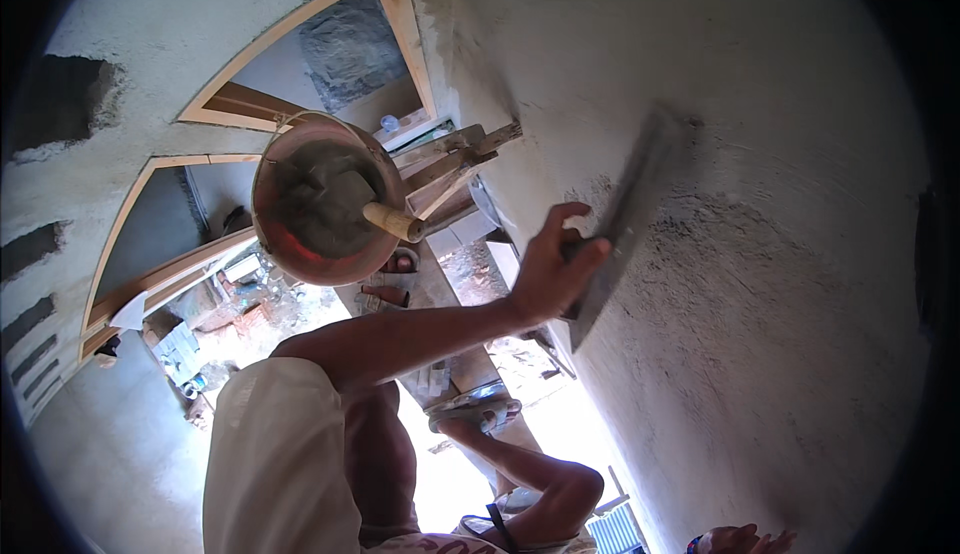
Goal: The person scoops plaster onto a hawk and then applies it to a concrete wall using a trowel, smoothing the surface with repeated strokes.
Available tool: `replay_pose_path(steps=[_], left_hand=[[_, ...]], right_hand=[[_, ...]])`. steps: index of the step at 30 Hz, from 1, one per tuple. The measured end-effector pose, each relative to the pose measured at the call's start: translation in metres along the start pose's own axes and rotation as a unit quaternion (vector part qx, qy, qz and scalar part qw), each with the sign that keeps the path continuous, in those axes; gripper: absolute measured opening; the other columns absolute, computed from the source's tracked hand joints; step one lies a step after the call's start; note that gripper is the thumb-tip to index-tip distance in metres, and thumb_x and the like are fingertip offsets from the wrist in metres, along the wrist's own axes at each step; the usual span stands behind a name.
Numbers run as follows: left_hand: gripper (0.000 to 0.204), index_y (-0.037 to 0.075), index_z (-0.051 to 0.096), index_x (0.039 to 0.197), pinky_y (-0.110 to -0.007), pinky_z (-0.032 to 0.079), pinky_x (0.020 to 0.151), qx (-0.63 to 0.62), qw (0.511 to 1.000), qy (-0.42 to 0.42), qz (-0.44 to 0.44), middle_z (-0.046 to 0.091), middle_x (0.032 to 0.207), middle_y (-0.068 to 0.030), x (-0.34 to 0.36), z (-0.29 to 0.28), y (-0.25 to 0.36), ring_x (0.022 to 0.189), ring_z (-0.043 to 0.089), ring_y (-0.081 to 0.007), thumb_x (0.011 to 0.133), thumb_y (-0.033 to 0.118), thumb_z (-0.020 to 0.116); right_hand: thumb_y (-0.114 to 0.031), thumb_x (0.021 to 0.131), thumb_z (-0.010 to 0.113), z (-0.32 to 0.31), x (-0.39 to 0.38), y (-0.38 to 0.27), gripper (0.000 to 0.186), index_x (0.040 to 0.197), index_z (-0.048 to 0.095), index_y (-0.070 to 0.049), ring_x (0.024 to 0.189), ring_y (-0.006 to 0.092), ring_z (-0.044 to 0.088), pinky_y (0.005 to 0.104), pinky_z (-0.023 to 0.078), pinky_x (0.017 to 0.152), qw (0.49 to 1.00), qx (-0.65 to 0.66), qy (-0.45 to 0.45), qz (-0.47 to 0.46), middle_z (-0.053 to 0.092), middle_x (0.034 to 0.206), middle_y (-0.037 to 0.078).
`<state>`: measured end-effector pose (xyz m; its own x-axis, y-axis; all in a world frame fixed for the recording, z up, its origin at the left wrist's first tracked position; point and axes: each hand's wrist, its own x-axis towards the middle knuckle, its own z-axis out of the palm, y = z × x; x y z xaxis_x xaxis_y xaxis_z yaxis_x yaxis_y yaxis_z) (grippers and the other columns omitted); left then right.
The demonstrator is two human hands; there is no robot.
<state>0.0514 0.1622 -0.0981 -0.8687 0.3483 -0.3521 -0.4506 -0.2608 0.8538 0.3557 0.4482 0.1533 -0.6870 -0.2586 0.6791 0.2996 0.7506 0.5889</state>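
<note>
My left hand is closed round the grip of a long, flat plastering trowel. Its blade, blurred by motion toward the far end, is tilted edge-on close to the rough grey wall on my right. Whether the blade touches the plaster I cannot tell. Low at the right rim, my right hand with a band at the wrist shows partly, fingers apart and holding nothing. Left of the trowel is a round bucket with grey mortar inside; a smaller trowel with a wooden handle rests in it.
Sandalled feet stand on a narrow plank walkway, with bright ground far below both its sides. Wooden beams jut near the wall beyond the bucket. Wood-framed arched openings and dark recesses mark the left wall.
</note>
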Motion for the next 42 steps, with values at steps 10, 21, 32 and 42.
replay_pose_path(steps=[10, 21, 32, 42], left_hand=[[0.027, 0.010, 0.061, 0.096, -0.025, 0.029, 0.033, -0.235, 0.936, 0.226, -0.131, 0.037, 0.054, 0.0052, 0.101, -0.072, -0.179, 0.036, 0.034, -0.0066, 0.089, 0.036, 0.063], [0.028, 0.011, 0.058, 0.081, -0.025, 0.028, 0.034, -0.307, 0.927, 0.180, -0.121, 0.030, 0.049, 0.0073, 0.171, -0.055, -0.199, 0.036, 0.029, -0.0052, 0.090, 0.037, 0.061], [0.048, -0.003, 0.059, 0.119, -0.029, 0.053, 0.054, -0.054, 0.966, 0.217, 0.127, 0.069, 0.090, -0.0143, 0.045, 0.096, 0.019, 0.064, 0.064, -0.0157, 0.087, 0.032, 0.066], [0.059, 0.001, 0.054, 0.127, -0.033, 0.043, 0.046, 0.007, 0.969, 0.041, 0.245, 0.050, 0.065, -0.0096, -0.098, 0.165, 0.116, 0.051, 0.052, -0.0211, 0.080, 0.033, 0.072]], right_hand=[[-0.033, 0.092, 0.053, 0.026, 0.029, -0.006, 0.026, 0.100, 0.061, -0.009, 0.119, 0.0372, 0.044, 0.0602, 0.028, 0.101, 0.996, 0.006, -0.007, -0.083, 0.052, 0.120, 0.019], [-0.042, 0.092, 0.049, 0.050, 0.036, -0.023, 0.034, 0.101, 0.062, -0.012, 0.123, 0.0363, 0.039, 0.0606, 0.023, 0.103, 0.989, 0.022, -0.013, -0.148, 0.047, 0.127, 0.021], [-0.048, 0.093, 0.046, 0.022, 0.030, 0.048, 0.037, 0.104, 0.064, -0.018, 0.125, 0.0363, 0.037, 0.0633, 0.017, 0.106, 0.954, 0.075, -0.132, -0.259, 0.043, 0.132, 0.023], [-0.026, 0.098, 0.041, -0.012, 0.141, -0.018, 0.039, 0.128, 0.048, -0.002, 0.071, 0.0331, 0.059, 0.0420, 0.049, 0.062, 0.841, 0.384, -0.366, -0.104, 0.066, 0.086, 0.019]])
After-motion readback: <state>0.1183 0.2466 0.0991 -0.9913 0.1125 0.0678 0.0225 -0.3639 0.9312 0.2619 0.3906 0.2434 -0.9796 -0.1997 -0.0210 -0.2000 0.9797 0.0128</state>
